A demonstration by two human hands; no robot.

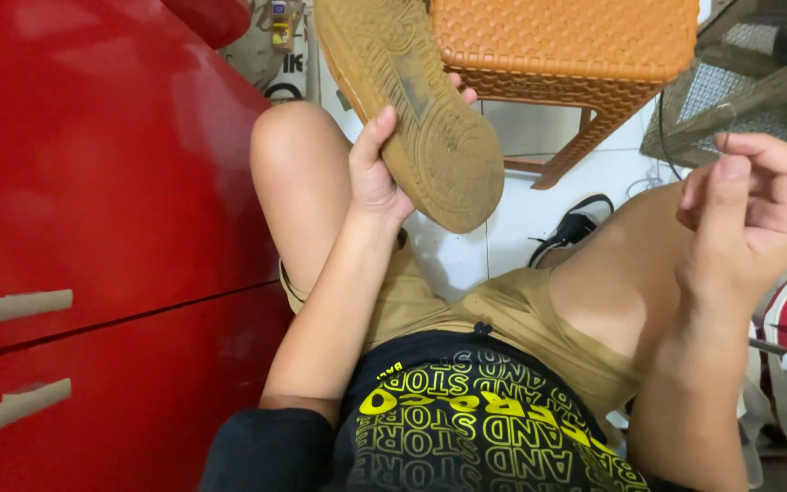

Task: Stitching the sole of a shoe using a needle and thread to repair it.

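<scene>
Right hand [747, 205] pinching thread [726, 123], left hand [377, 173] gripping shoe [421, 109]

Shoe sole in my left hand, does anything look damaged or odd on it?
Yes. The tan shoe sole in the left hand has a worn, darker scuffed patch mid-sole. The right hand pinches a thin thread, hard to see.

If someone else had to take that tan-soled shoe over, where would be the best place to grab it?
Probably the free toe half of the shoe, coming from the right. The left hand already wraps the near end, thumb on the sole, so that part is taken. The sole faces the camera and is flat, so fingers could likely pinch across its narrower edges. The right hand pinches a thin thread.
</scene>
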